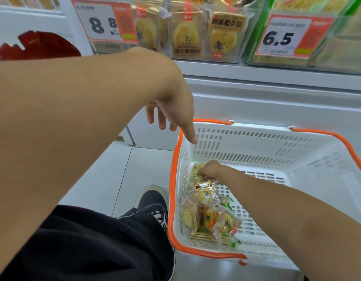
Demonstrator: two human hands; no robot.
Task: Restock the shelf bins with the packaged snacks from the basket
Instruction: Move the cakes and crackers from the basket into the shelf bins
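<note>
Right hand (211,171) reaches into white basket (277,142) on the floor, fingers curled on a snack packet (198,172) atop the snack pile (210,216). Left hand (173,110) hangs above basket rim, fingers loose, empty. Shelf bins (196,37) beyond, stocked.

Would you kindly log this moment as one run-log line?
right hand: gripping snack packet in basket | left hand: open, above basket rim | shelf bin: stocked

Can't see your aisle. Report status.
Right hand in basket, gripping snack packs. Left hand open, hanging over rim. Nothing blocking.
</note>
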